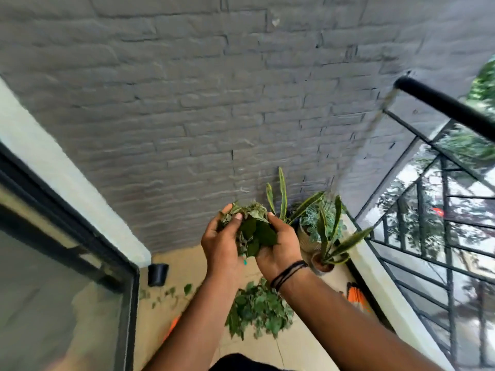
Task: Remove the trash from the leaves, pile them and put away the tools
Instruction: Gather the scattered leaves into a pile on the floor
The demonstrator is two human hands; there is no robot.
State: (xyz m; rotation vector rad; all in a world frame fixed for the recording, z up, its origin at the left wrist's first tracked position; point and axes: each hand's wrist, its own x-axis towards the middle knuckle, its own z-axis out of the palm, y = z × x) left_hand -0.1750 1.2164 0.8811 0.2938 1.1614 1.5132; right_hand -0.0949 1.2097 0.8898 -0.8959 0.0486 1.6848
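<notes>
Grey brick wall (187, 103) backs a beige tiled floor (302, 341). Left hand (221, 245) and right hand (281, 247) cup a leaf bundle (254, 228) above the floor pile (258, 309); railing (439, 210) at right.

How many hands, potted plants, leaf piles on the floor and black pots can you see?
Hands: 2, the left hand and the right hand, holding a bunch of leaves
Potted plants: 2
Leaf pile on the floor: 1
Black pot: 1
Total: 6
</notes>
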